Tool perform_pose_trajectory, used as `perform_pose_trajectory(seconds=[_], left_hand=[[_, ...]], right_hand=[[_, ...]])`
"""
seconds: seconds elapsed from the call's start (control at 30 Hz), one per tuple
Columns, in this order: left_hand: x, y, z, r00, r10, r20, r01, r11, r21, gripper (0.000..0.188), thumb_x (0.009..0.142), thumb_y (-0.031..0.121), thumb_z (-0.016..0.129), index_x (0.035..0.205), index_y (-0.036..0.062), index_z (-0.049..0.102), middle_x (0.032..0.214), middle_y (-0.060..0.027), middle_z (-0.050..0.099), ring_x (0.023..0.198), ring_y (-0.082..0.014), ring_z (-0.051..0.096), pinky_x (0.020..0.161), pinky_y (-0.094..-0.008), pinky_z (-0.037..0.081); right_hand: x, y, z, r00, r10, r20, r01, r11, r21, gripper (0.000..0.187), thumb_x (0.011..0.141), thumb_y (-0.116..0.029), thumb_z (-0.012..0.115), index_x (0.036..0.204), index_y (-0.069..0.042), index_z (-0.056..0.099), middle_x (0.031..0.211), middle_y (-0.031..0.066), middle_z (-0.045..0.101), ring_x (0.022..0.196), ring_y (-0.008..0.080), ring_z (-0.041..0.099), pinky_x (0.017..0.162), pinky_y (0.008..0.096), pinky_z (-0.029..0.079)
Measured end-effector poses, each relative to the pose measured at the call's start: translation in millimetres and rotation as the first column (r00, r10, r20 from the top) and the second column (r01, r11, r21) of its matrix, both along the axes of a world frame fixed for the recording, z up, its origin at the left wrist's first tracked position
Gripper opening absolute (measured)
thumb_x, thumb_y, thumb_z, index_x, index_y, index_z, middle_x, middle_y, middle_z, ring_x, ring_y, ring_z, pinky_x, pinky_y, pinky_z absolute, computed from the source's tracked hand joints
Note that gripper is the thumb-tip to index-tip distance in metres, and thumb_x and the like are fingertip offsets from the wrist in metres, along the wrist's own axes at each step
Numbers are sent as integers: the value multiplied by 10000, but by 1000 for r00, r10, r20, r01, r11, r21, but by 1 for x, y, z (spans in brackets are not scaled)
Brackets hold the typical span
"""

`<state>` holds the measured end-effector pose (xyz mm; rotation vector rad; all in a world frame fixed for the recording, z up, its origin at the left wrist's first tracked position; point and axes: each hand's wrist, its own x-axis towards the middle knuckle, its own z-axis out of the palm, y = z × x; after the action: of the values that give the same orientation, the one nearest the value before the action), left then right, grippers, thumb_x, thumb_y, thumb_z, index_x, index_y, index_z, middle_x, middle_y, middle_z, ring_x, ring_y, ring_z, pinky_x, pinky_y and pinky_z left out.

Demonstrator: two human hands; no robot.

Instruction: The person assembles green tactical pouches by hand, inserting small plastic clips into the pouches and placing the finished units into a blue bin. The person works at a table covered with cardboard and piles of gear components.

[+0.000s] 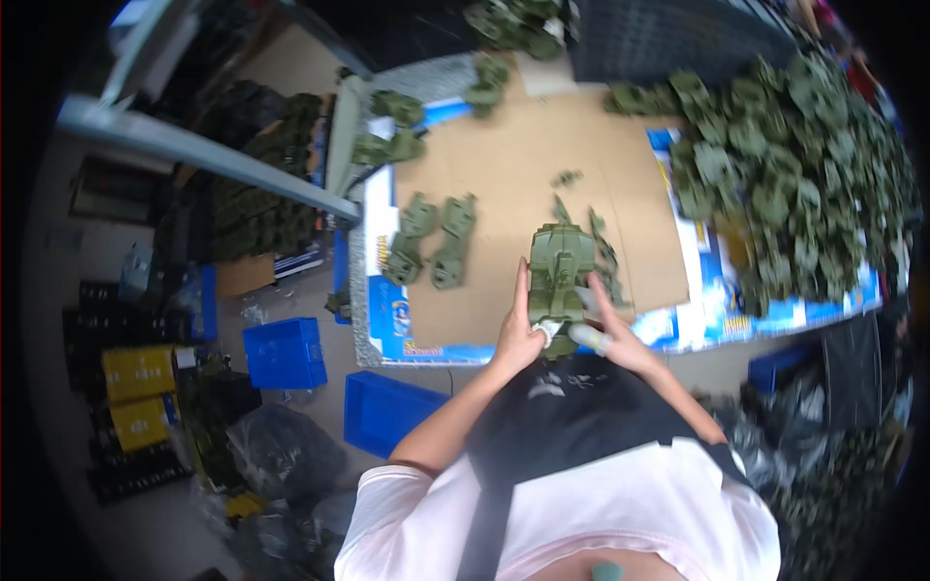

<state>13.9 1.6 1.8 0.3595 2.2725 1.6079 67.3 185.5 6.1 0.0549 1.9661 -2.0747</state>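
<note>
Between my two hands is an olive-green moulded plastic body (562, 261), shaped like a toy military vehicle, held above the near edge of the cardboard. My left hand (521, 334) grips its left side, fingers along the wall and a white-wrapped thumb at the near end. On the other side my right hand (620, 344) presses against it, with pale covers on some fingers. Several thin green plastic pieces (603, 237) lie just beyond and to the right of it. Two green moulded parts (451, 242) rest side by side on the cardboard to the left.
A brown cardboard sheet (504, 155) covers the table. Green parts (765, 155) are heaped high at the right; smaller groups (392, 145) sit at the far left corner. A metal frame bar (213, 155) crosses the left side. Blue bins (286, 353) and plastic bags (286, 450) stand on the floor.
</note>
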Motion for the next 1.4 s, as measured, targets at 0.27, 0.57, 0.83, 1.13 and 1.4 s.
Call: perform_pose_trajectory(seconds=[0.27, 0.57, 0.83, 1.13, 1.4], left_hand=[[17, 22, -23, 968, -63, 242, 13, 979, 202, 916, 685, -150, 432, 1413, 88, -69, 1364, -217, 270, 1206, -284, 378, 981, -302, 320], [-36, -68, -20, 776, 172, 607, -530, 699, 479, 559, 880, 159, 503, 1356, 62, 226, 1146, -165, 502, 923, -312, 577, 845, -450, 460], [-57, -73, -18, 736, -4, 677, -522, 633, 572, 774, 694, 602, 604, 1169, 9, 458, 1040, -163, 561, 844, -326, 607, 797, -518, 487], [-57, -85, -69, 589, -46, 807, -615, 622, 485, 625, 759, 431, 630, 1202, 35, 437, 982, -161, 603, 822, -313, 629, 672, -403, 546], [-65, -42, -11, 657, -66, 751, -454, 761, 464, 603, 745, 477, 629, 1116, 15, 517, 931, -125, 619, 780, -277, 639, 656, -406, 548]], right_hand=[[3, 0, -26, 979, -82, -188, 130, 956, 263, 922, 664, 9, 579, 1408, -34, 36, 1412, 239, 215, 1307, 313, 256, 1047, 328, 226], [-7, 131, -75, 876, -471, -103, 315, 397, 862, 959, 647, -111, 671, 1406, -57, 87, 1196, 302, 402, 1086, 422, 417, 914, 417, 372], [-161, 99, -56, 894, 104, -437, 376, 358, 854, 542, 752, -164, 632, 1256, -94, 447, 1232, 194, 439, 1156, 344, 411, 978, 415, 338], [-244, 70, -138, 863, 384, -328, 301, 129, 945, 296, 764, -69, 508, 1059, -56, 485, 955, 124, 588, 909, 290, 562, 756, 367, 484], [-22, 35, 16, 575, 813, -90, -246, 276, 929, 258, 735, -89, 504, 987, -58, 454, 774, 101, 521, 743, 255, 577, 585, 360, 494]])
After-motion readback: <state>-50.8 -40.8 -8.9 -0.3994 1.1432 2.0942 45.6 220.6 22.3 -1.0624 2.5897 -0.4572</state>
